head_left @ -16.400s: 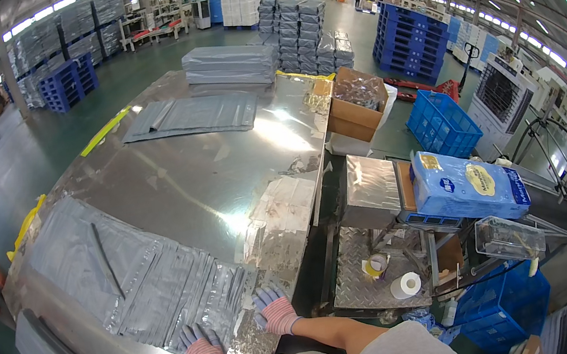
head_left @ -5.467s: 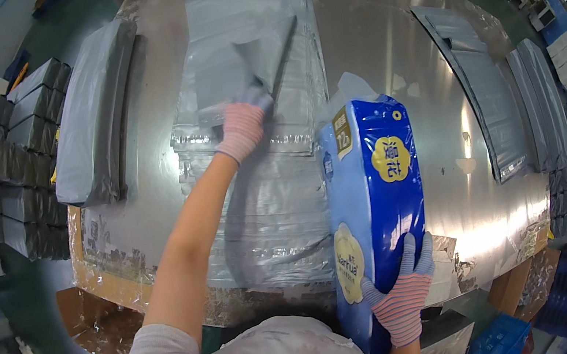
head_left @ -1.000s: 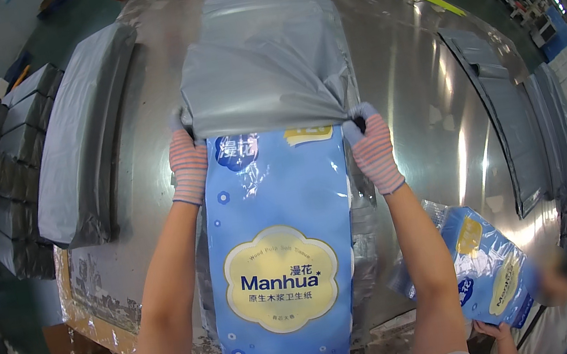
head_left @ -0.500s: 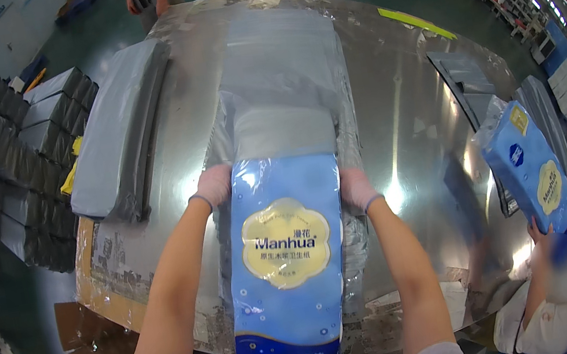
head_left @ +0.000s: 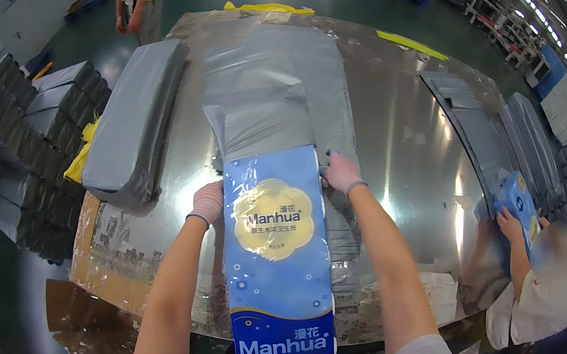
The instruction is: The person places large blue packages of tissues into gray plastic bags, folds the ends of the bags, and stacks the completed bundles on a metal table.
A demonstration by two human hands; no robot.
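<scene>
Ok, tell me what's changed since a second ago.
The gray bag now covers more of the blue pack. The co-worker's pack has moved forward, near flat gray bags at right. The left hand and right hand stay either side of the blue pack, grip unclear; the long gray bundle stays at left.

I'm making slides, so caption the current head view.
Gloved left hand and right hand flank a blue package whose far end is inside a grey plastic bag.
</scene>
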